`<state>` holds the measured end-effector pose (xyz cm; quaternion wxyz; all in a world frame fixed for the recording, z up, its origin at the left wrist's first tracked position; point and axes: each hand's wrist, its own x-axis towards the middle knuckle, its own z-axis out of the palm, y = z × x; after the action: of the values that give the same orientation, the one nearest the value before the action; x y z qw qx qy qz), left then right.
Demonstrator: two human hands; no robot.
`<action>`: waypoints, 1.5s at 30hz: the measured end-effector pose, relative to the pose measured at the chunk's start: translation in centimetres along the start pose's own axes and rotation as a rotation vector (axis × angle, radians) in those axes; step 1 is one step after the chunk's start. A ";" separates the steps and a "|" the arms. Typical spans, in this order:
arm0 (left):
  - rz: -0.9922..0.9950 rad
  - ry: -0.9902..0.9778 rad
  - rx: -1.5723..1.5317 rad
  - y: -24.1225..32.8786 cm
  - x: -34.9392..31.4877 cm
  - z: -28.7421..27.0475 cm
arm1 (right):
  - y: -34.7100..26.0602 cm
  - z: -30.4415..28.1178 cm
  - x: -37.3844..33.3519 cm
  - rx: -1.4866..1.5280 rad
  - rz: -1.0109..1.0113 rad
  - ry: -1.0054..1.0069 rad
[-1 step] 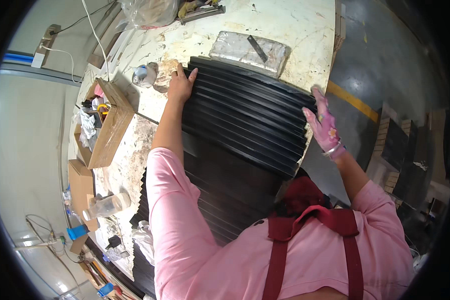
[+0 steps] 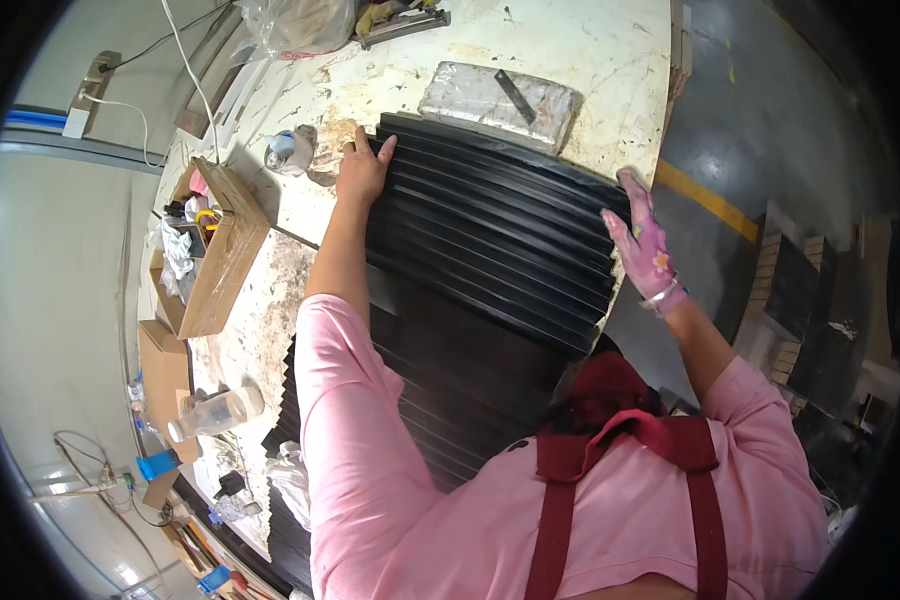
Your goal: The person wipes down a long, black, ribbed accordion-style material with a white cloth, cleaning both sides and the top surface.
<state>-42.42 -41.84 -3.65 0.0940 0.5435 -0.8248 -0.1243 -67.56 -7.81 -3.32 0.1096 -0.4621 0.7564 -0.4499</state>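
Note:
A row of long black ridged strips (image 2: 490,225) lies side by side across the pale worktable (image 2: 590,40). My bare left hand (image 2: 363,172) rests against the row's left end near its far corner, fingers stretched and thumb apart. At the right end, my right hand (image 2: 648,245) wears a pink flowered glove. Its fingers are extended and spread, with the fingertips beside or touching the strip ends; I cannot tell which. Nearer my body lies a dark panel (image 2: 450,320), with more black ridged pieces (image 2: 440,420) partly hidden by my arm and chest.
Beyond the strips sits a plastic-wrapped block (image 2: 460,95) bearing a thin dark bar (image 2: 515,97). A small jar (image 2: 288,152) stands left of my left hand. Further left are an open cardboard box (image 2: 225,260) of odds and ends and a lying clear bottle (image 2: 215,412).
My gloved right hand has shifted very slightly left and away from me. My left hand stays almost where it was, at the left end of the strips.

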 end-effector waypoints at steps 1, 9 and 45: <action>-0.013 -0.006 0.013 0.5 -0.2 0.1 | 0.2 0.6 0.3 0.013 0.021 0.019; 0.062 0.016 -0.004 2.0 -1.7 0.7 | 1.3 2.7 0.5 0.082 0.042 0.158; 0.012 -0.295 0.189 -7.4 -17.1 -6.9 | -4.7 -5.2 -12.4 0.220 -0.259 -0.628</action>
<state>-27.26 -29.66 0.28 -0.0789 0.5208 -0.8410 -0.1239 -60.96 4.32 0.27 0.3280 -0.6552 0.5681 -0.3746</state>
